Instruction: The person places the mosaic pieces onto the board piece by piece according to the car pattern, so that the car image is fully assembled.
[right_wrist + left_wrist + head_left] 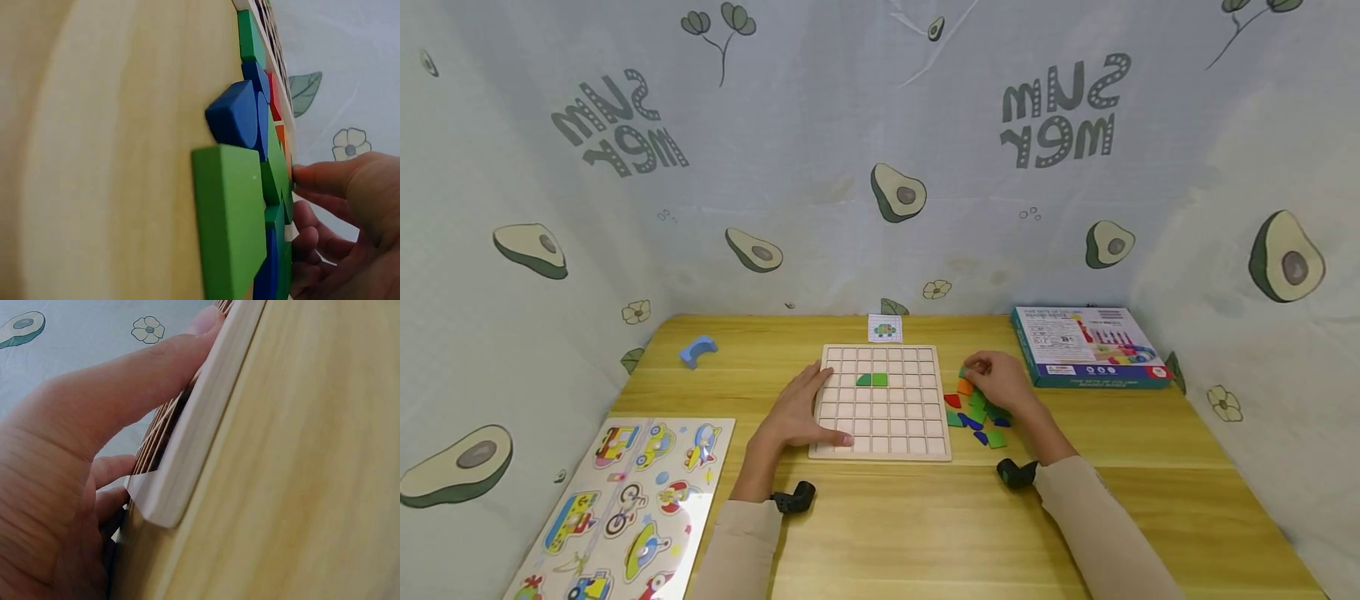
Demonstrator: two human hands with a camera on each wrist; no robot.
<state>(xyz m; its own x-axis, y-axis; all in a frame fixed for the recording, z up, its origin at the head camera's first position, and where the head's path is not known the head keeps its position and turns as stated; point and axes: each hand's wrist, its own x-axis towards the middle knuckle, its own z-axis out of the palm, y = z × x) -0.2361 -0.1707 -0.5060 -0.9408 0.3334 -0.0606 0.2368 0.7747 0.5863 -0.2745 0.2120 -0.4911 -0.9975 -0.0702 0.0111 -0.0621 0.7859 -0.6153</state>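
A pale wooden grid board (880, 446) lies on the table, with a green quarter-round piece (864, 380) and a green square piece (880, 380) side by side in its cells. My left hand (797, 410) rests along the board's left edge, fingers spread and thumb reaching over the near-left part. In the left wrist view the thumb (144, 381) presses on the board's rim (200, 431). My right hand (1000, 379) is at the far side of a loose pile, pinching a small green piece (962, 372) at the fingertips. Orange, red (952, 401), blue (970, 422) and green pieces lie below it.
Behind the board stands a small pattern card (885, 328) with a turtle-like figure. A boxed toy set (1090, 347) lies at the back right. A picture puzzle board (625, 508) occupies the left front, and a blue arch block (698, 351) sits at the back left.
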